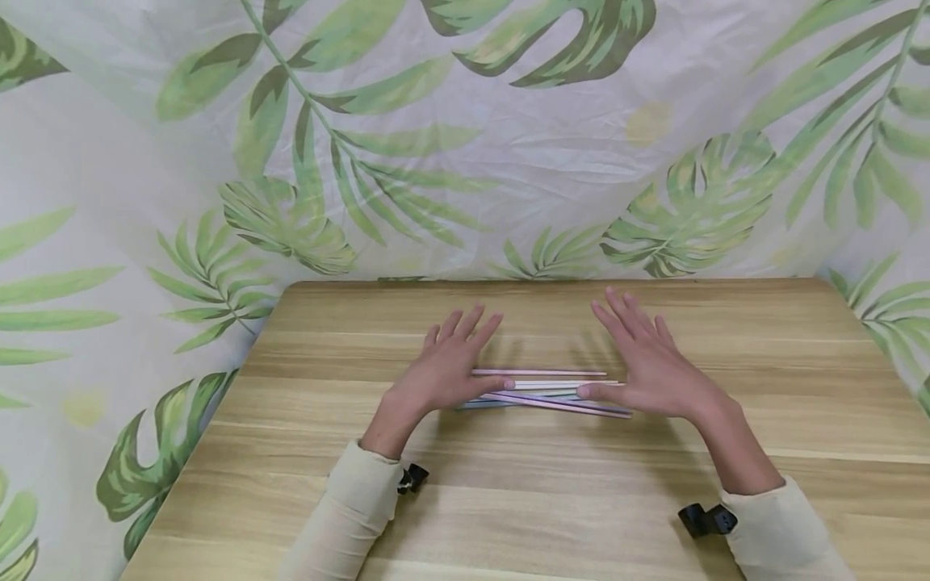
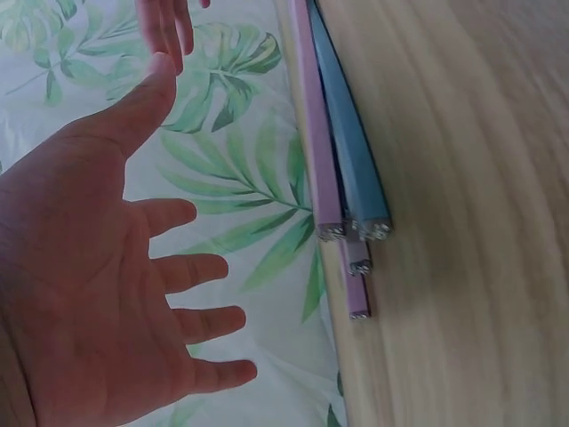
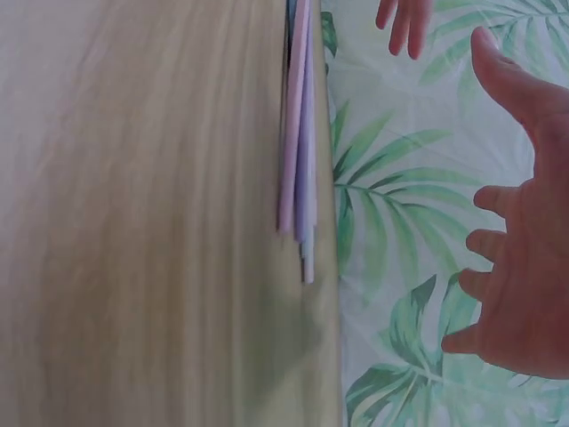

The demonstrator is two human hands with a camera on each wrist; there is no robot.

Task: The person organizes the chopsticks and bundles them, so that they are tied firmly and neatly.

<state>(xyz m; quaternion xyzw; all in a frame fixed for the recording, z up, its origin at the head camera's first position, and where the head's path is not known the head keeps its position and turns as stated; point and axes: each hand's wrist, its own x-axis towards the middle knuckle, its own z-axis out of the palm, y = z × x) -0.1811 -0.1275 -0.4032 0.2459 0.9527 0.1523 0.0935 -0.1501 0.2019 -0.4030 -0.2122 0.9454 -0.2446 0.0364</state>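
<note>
Several long, thin pastel sticks lie side by side on the wooden table, loosely bunched and slightly crossed. A pink stick lies at the back, white sticks in the middle, and a pink-and-purple one slants across the front. The left wrist view shows the end of a blue stick, with a rough silvery tip. My left hand hovers over the left ends, fingers spread and palm empty. Over the right ends, my right hand is likewise spread and empty. Both thumbs point inward, overlapping the sticks in the head view.
The light wooden table reaches back to a leaf-printed cloth hanging behind it and at the sides. Small black devices sit at the left cuff and the right cuff.
</note>
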